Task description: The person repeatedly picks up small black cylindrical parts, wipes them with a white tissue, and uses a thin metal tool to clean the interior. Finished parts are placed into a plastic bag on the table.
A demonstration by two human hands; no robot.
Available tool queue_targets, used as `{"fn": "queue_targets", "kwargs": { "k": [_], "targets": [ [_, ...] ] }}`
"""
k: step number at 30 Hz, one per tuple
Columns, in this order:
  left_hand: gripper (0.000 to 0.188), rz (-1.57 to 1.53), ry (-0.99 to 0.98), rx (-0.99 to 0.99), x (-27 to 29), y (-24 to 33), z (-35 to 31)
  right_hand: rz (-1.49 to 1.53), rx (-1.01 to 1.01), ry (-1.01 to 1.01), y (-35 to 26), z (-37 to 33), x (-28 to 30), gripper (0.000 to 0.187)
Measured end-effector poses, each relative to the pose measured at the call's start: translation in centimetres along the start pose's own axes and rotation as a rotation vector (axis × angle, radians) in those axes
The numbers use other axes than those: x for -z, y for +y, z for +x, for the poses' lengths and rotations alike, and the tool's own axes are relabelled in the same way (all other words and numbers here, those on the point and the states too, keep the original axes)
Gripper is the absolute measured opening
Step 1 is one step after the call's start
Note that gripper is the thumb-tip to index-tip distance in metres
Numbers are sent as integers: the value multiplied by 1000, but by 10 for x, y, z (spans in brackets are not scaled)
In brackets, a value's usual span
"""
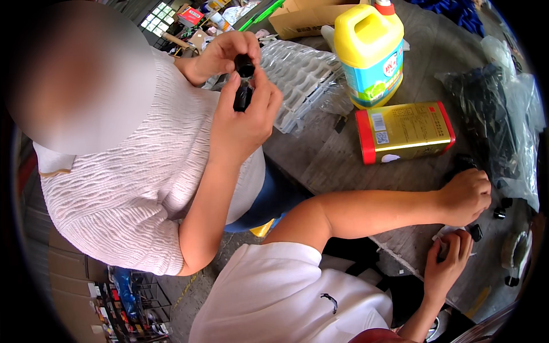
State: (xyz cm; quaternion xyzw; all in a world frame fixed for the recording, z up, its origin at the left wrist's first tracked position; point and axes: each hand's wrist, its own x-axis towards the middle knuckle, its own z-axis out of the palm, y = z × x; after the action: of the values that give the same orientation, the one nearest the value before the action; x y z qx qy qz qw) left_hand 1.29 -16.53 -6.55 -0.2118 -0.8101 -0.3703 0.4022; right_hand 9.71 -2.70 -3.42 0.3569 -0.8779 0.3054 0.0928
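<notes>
My left hand is closed in a fist over the right part of the table. Whatever it grips, if anything, is hidden by the fingers. Just below it, my right hand curls its fingers round a small black part, mostly covered. A black piece lies at its fingertips, and more dark pieces sit behind my left hand. Another person in a light knitted top, at the left, holds a black cylindrical part and a second dark piece between both hands.
A yellow jug and a gold-and-red tin stand on the grey table. Behind the other person's hands lies a plastic-wrapped white tray. Clear plastic bags and small black caps are at the right. An open carton is at the back.
</notes>
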Motion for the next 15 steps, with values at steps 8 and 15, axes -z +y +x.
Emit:
{"fn": "queue_targets", "kwargs": {
  "k": [8, 15],
  "targets": [
    [4, 5, 24, -9, -6, -5, -1, 1, 8, -8, 2, 3, -1, 18],
    [5, -2, 33, 12, -5, -6, -6, -14, 7, -31, -5, 3, -2, 19]
  ]
}}
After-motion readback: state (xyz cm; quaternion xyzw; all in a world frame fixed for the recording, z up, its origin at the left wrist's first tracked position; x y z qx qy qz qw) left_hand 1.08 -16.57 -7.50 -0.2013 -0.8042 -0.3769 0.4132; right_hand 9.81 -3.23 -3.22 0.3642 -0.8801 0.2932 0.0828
